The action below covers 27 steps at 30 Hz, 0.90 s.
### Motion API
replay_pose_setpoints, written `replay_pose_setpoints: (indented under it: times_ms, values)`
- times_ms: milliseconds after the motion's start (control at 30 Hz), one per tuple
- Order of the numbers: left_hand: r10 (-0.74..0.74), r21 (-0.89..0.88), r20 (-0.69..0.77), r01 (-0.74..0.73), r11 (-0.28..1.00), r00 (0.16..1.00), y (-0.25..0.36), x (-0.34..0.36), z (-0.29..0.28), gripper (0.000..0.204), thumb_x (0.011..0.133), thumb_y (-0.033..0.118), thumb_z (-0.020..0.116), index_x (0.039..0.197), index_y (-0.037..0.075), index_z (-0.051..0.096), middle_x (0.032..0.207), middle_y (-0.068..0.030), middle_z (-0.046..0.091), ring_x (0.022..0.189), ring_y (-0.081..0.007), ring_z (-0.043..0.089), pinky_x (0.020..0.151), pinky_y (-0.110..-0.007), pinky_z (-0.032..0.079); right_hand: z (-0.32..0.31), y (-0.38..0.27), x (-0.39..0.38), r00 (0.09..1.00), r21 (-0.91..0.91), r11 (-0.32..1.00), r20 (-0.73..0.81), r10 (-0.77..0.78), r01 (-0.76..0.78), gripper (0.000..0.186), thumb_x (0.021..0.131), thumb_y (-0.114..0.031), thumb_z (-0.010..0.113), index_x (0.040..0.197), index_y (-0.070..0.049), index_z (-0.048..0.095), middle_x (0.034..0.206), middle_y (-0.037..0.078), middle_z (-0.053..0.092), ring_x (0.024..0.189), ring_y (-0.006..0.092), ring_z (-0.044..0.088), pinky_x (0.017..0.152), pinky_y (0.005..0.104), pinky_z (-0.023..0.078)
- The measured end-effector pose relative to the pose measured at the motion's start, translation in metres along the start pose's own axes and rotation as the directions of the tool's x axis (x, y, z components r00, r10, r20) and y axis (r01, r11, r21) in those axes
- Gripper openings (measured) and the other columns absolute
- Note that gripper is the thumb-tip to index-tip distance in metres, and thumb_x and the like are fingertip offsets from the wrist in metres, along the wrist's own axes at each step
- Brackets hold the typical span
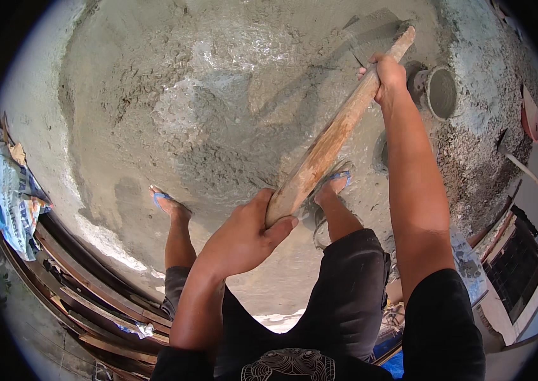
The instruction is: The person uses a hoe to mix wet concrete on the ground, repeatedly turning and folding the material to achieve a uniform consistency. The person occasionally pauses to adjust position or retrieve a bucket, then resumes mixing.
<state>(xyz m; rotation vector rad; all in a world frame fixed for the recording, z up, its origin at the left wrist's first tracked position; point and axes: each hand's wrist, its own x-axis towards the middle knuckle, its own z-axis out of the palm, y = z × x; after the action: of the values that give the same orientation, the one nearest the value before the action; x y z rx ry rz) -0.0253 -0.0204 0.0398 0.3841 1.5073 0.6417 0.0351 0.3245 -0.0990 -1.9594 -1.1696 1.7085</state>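
A long, rough wooden board (pixel 329 147) slants across the view from near my waist up to the far right. Its near end is wrapped by the fingers and thumb of my left hand (pixel 243 236). Farther along, close to the far end, my right hand (pixel 388 77) is closed round it. Beneath the board spreads wet grey cement mix (pixel 218 143), smooth in places and lumpy in others. Dark shadows fall on it near the far end of the board, so what lies there is hard to make out. My sandalled feet stand on the wet surface.
A bucket (pixel 441 93) holding grey mix stands at the right, with more round containers partly hidden nearby. Gravel (pixel 472 165) lies beyond it, and a tool with a pale handle (pixel 528 173) rests there. Stacked planks (pixel 91 298) and a plastic sack (pixel 15 200) lie at the left.
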Motion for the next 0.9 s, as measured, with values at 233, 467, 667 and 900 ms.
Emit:
replay_pose_setpoints:
  times_ms: [233, 467, 667, 900]
  values:
    - [-0.022, 0.328, -0.188, 0.084, 0.941, 0.982, -0.056, -0.142, -0.068, 0.027, 0.066, 0.002, 0.068, 0.09, 0.001, 0.055, 0.07, -0.0171, 0.058, 0.064, -0.0303, 0.058, 0.065, -0.037, 0.048, 0.051, 0.073, -0.167, 0.911, 0.395, 0.821, 0.198, 0.361, -0.411, 0.01, 0.083, -0.001, 0.055, 0.09, 0.001, 0.049, 0.078, 0.012, 0.05, 0.061, 0.0237, 0.057, 0.056, 0.0418, 0.054]
    - [-0.105, 0.504, -0.405, 0.318, 0.803, 0.908, -0.086, -0.244, -0.092, 0.016, 0.065, 0.0, 0.067, 0.081, 0.001, 0.061, 0.067, -0.022, 0.061, 0.067, -0.0407, 0.065, 0.06, -0.039, 0.051, 0.073, 0.122, -0.309, 0.904, 0.612, 0.667, 0.25, 0.346, -0.425, 0.016, 0.082, 0.001, 0.056, 0.095, -0.004, 0.047, 0.083, 0.011, 0.052, 0.062, 0.0237, 0.058, 0.058, 0.0428, 0.054]
    - [0.043, 0.564, -0.353, 0.176, 0.807, 0.934, -0.065, -0.195, -0.04, 0.014, 0.065, 0.006, 0.066, 0.075, 0.0, 0.059, 0.063, -0.024, 0.059, 0.068, -0.0459, 0.062, 0.059, -0.045, 0.052, 0.042, 0.131, -0.223, 0.855, 0.478, 0.718, 0.168, 0.491, -0.506, 0.014, 0.082, -0.002, 0.057, 0.091, -0.002, 0.047, 0.082, 0.011, 0.052, 0.061, 0.023, 0.057, 0.056, 0.041, 0.053]
    - [0.103, -0.299, 0.578, 0.093, 0.95, 0.809, -0.022, -0.025, 0.001, 0.056, 0.079, 0.008, 0.07, 0.131, 0.004, 0.05, 0.106, -0.0095, 0.064, 0.094, -0.0202, 0.063, 0.082, -0.033, 0.05, -0.11, 0.069, -0.126, 0.953, 0.449, 0.891, -0.239, 0.188, -0.063, 0.021, 0.083, -0.002, 0.054, 0.098, 0.003, 0.041, 0.078, 0.014, 0.049, 0.052, 0.0229, 0.054, 0.043, 0.0376, 0.05]
